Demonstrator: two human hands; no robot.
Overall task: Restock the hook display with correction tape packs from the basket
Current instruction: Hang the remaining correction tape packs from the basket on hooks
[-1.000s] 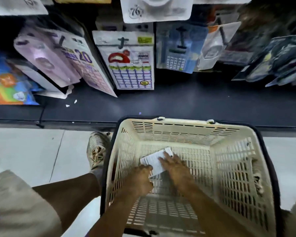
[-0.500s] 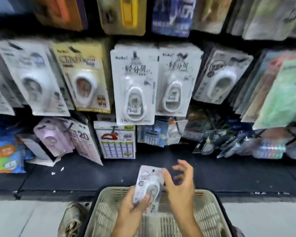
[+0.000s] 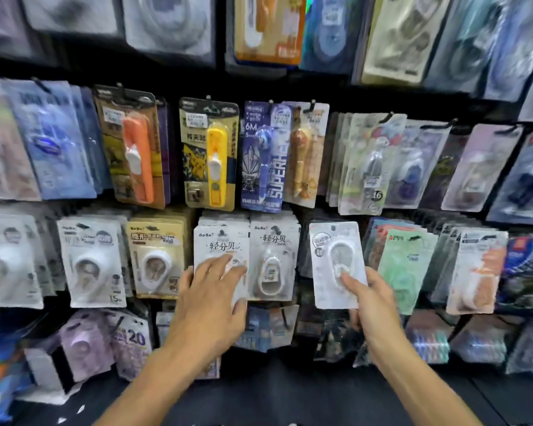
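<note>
Both hands have risen from the basket to the hook display point(image 3: 290, 87), basket now out of view. Rows of hanging packs fill the wall. Left hand point(image 3: 211, 298) lies spread, fingers straight, on the front white pack point(image 3: 220, 241) in the lower row. Right hand point(image 3: 371, 305) pinches a correction tape pack point(image 3: 336, 262) by its lower edge, thumb on the blister, upright before the neighbouring hook. Hands apart.
</note>
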